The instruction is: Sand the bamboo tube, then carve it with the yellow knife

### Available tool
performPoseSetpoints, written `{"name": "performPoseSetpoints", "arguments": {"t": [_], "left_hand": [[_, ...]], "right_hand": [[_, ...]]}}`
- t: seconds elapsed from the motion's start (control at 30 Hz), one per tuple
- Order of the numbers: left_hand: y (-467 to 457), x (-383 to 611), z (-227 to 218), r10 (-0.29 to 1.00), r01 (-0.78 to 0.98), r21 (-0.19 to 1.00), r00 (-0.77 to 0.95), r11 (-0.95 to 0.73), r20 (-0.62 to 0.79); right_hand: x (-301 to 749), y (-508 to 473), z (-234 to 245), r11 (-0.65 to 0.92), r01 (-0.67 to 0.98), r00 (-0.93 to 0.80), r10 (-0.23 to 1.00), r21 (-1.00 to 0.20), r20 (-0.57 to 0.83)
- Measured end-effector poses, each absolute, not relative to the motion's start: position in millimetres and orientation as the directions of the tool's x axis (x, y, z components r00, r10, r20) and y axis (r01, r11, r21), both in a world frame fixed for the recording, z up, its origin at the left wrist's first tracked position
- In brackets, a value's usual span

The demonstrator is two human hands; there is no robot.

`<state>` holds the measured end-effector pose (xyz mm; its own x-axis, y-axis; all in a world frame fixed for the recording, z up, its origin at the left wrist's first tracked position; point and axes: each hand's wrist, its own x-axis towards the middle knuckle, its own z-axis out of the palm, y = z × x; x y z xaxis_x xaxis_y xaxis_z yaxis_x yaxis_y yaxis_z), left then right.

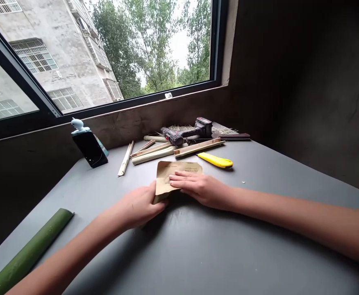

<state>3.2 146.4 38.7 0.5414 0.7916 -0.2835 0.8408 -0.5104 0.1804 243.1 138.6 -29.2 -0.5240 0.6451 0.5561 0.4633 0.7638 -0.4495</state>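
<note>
The left hand (142,207) pinches the near left edge of a sheet of brown paper (164,176), which sits at the middle of the grey table (198,250); the right hand (202,189) lies over the paper's right part, its fingers straight and side by side on the printed face, though I cannot tell whether it grips anything beneath; just beyond the paper, to the right, is a yellow knife (216,160); behind are pale strips (199,147) and a drill (204,128); a phone (91,149) stands tilted at the far left, and a green tube (33,246) lies beside the left forearm.
</note>
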Motion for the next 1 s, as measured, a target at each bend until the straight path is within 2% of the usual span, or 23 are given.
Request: {"name": "performPoseSetpoints", "arguments": {"t": [0.1, 0.23, 0.33, 0.47, 0.57, 0.67, 0.83, 1.0], "left_hand": [[147, 2, 38, 0.800, 0.848, 0.211, 0.529, -0.486, -0.282], [152, -4, 43, 0.809, 0.849, 0.291, 0.517, -0.442, -0.280], [162, -12, 45, 0.808, 0.822, 0.421, 0.520, -0.384, -0.278], [176, -19, 36, 0.821, 0.682, 0.682, 0.530, -0.263, -0.213], [177, -14, 24, 0.842, 0.464, 0.870, 0.526, -0.165, -0.121], [167, -4, 16, 0.857, 0.244, 0.967, 0.512, -0.075, -0.063], [148, 9, 14, 0.874, 0.029, 1.000, 0.486, 0.004, -0.017], [150, 2, 17, 0.888, -0.037, 0.992, 0.442, -0.123, 0.127]], "right_hand": [[243, 137, -26, 0.737, 0.431, -0.453, 0.675, -0.520, 0.582], [248, 138, -19, 0.632, 0.414, -0.184, 0.763, -0.655, 0.620], [250, 137, -11, 0.558, 0.360, 0.029, 0.795, -0.748, 0.606], [252, 137, 2, 0.488, 0.253, 0.216, 0.813, -0.835, 0.540], [253, 140, 3, 0.419, 0.161, 0.237, 0.863, -0.894, 0.447], [252, 144, -5, 0.301, 0.068, 0.197, 0.931, -0.951, 0.308], [251, 150, -18, 0.128, 0.012, 0.072, 0.989, -0.992, 0.129], [253, 152, -20, 0.098, 0.031, 0.019, 0.995, -0.995, 0.098]]}}
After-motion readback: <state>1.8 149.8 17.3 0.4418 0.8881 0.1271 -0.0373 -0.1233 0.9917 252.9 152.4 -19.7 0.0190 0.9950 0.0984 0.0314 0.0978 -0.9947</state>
